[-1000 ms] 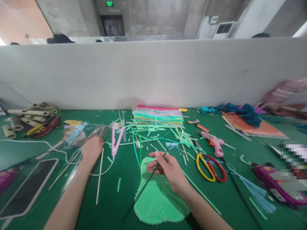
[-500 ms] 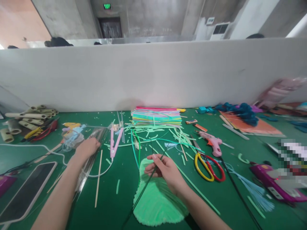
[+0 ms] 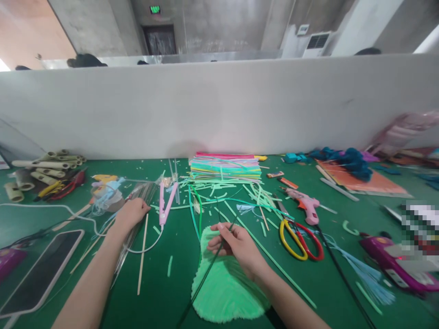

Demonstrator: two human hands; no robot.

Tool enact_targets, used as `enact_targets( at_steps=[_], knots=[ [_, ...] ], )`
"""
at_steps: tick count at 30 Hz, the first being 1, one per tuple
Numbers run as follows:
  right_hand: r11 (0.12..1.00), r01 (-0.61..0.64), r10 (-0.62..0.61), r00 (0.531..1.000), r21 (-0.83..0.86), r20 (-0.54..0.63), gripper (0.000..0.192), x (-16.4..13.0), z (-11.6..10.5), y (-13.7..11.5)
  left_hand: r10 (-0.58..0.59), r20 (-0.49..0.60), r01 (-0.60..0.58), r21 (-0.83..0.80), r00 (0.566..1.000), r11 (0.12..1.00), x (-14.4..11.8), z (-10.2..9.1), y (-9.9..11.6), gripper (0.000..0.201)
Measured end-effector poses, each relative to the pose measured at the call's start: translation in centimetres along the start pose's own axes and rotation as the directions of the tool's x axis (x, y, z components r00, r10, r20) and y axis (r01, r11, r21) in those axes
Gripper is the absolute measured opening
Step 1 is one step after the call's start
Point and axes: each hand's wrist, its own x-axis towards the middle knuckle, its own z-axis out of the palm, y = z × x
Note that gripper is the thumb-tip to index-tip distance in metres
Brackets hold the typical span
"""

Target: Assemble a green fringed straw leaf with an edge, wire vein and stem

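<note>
My left hand [image 3: 132, 215] is closed over a bundle of thin wires in clear plastic [image 3: 120, 261], left of centre. Its fingertips come close to the top end of a thin wooden stick [image 3: 142, 256]; what they pinch, if anything, is hidden. Thumb and forefinger of my right hand [image 3: 230, 240] pinch thin dark wire stems [image 3: 206, 275], which cross at the fingers and slant down left. Beneath this hand lies a fuzzy light-green pad [image 3: 228, 297] with a rounded outline.
A pink hair straightener [image 3: 166, 205] with a white cord lies between the hands. Scissors [image 3: 298, 240] and a pink glue gun [image 3: 307, 204] lie right. Pipe cleaners [image 3: 224, 168] are stacked at the back, before a white partition [image 3: 219, 105]. A phone [image 3: 43, 274] rests left.
My left hand has shifted slightly right, its fingertips now near the wooden stick's top end. My right hand keeps its pinch on the wire stems. The whole view has shifted a little.
</note>
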Motion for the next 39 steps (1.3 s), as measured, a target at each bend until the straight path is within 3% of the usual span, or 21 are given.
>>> enact_targets(
  at_steps=[7,12,19,22,25,27,30,32,34,39],
  knots=[
    [1.000,0.006,-0.006,1.000,0.007,0.021,0.039,0.2,0.1,0.3,-0.079,0.079,0.071,0.103,0.994,0.992,-0.4,0.1,0.7,0.032],
    [1.000,0.005,-0.005,1.000,0.021,0.013,0.040,0.2,-0.2,0.3,-0.072,0.063,0.065,0.111,0.995,0.992,-1.0,-0.4,0.8,0.029],
    [0.999,0.012,-0.013,0.999,0.033,0.043,0.041,0.1,0.2,-0.2,0.041,-0.206,-0.049,-0.035,0.978,0.998,-3.4,-3.6,-1.1,0.026],
    [0.998,-0.003,-0.002,0.995,0.055,0.100,0.045,-0.3,0.9,-0.9,0.052,-0.377,-0.098,-0.106,0.925,0.990,-5.3,-5.9,0.4,0.027],
    [0.998,0.002,-0.014,0.985,0.069,0.174,0.047,-0.9,1.7,-2.1,0.046,-0.542,-0.158,-0.162,0.839,0.974,-7.9,-8.1,3.8,0.029],
    [0.999,0.028,-0.038,0.970,0.047,0.239,0.048,-1.4,2.2,-3.2,0.127,-0.631,-0.390,-0.297,0.765,0.872,-9.7,-8.8,6.7,0.024],
    [0.992,0.122,-0.099,0.923,-0.040,0.371,0.046,-1.9,2.6,-5.3,0.362,-0.551,-0.636,-0.459,0.752,0.621,-11.6,-8.4,11.0,0.020],
    [0.958,0.239,-0.147,0.883,-0.158,0.445,0.042,-1.9,2.7,-6.8,0.489,-0.480,-0.684,-0.531,0.729,0.500,-11.9,-7.5,13.1,0.020],
    [0.877,0.365,-0.177,0.849,-0.311,0.498,0.042,-1.5,2.7,-8.0,0.530,-0.438,-0.674,-0.607,0.726,0.421,-11.7,-6.7,14.2,0.020],
    [0.633,0.582,-0.184,0.754,-0.511,0.631,0.042,0.0,3.0,-10.1,0.507,-0.437,-0.601,-0.769,0.743,0.219,-10.9,-5.8,13.3,0.019]
  ],
)
